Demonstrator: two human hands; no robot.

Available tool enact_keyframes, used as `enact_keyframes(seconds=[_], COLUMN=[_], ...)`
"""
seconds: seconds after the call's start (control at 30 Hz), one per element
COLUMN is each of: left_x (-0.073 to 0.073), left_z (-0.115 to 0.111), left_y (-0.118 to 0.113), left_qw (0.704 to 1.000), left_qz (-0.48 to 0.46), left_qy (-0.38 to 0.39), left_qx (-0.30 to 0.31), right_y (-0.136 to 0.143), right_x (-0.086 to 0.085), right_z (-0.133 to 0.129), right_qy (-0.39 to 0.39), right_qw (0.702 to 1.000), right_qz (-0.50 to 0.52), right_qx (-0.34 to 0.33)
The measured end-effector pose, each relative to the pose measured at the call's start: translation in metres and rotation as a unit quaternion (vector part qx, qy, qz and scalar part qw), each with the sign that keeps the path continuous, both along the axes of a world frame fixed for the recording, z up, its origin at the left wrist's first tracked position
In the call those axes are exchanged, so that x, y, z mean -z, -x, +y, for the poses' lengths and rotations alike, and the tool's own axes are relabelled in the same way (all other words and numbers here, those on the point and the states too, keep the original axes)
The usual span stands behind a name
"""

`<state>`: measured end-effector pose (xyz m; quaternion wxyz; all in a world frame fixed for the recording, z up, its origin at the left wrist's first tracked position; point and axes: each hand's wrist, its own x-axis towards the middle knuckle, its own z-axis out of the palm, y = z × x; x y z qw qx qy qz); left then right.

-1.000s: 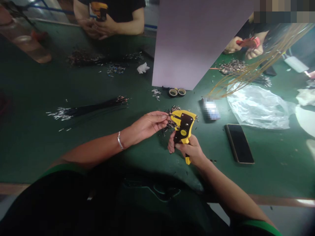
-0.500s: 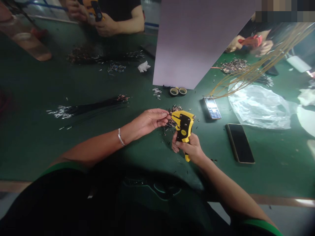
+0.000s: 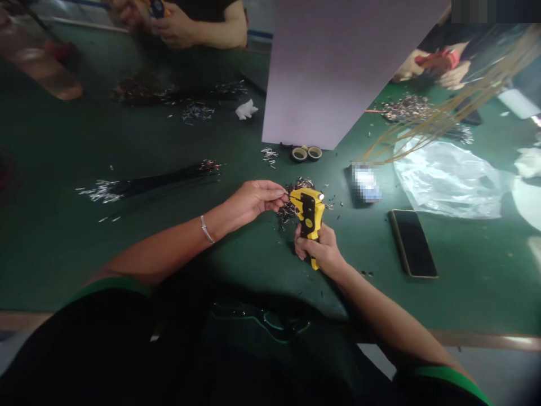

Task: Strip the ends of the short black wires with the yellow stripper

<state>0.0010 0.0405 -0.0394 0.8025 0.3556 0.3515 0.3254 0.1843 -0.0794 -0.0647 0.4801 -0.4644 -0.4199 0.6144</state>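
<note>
My right hand (image 3: 322, 248) is wrapped around the handles of a yellow and black wire stripper (image 3: 309, 211), held nearly upright with its jaws to the left. Thumb and fingertips of my left hand (image 3: 260, 197) pinch a thin black wire (image 3: 287, 193) at the stripper's jaws; most of it is hidden by the fingers. Under the tool lies a pile of short dark and coppery scraps (image 3: 287, 213). To the left, a bundle of black wires (image 3: 163, 177) rests on the green table (image 3: 139, 141), with silvery tips at one end and coppery ones at the other.
Two tape rolls (image 3: 306, 154) sit by a pale upright panel (image 3: 316, 73). On the right are a smartphone (image 3: 413, 243), a blurred keypad phone (image 3: 366, 184), a clear plastic bag (image 3: 452, 180) and yellowish strands (image 3: 448, 107). Co-workers' hands (image 3: 180, 27) hold tools across the table.
My right hand and the wire stripper have shifted slightly left, and the tool has turned a little. My left hand keeps its pinch at the jaws. The view has moved slightly.
</note>
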Motion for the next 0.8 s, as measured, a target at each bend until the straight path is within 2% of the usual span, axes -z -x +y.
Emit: enact_keyframes(seconds=[0.17,0.3,0.43,0.8], left_x=[-0.008,-0.011,-0.014,-0.026], left_z=[-0.005,-0.006,-0.006,-0.016], left_y=[0.000,0.002,0.002,-0.003], left_qw=[1.000,1.000,0.999,0.992], left_qz=[0.015,0.000,-0.020,0.012], left_qy=[-0.012,-0.024,-0.029,-0.092], left_qx=[-0.002,-0.006,-0.017,-0.091], right_y=[-0.004,-0.007,-0.010,-0.008], right_x=[-0.003,-0.006,-0.009,-0.012], right_z=[0.000,0.002,0.005,0.004], right_qy=[-0.019,-0.035,-0.044,-0.035], right_qw=[0.999,0.998,0.998,0.999], right_qz=[0.035,0.053,0.053,0.038], right_qx=[0.006,-0.021,-0.001,-0.007])
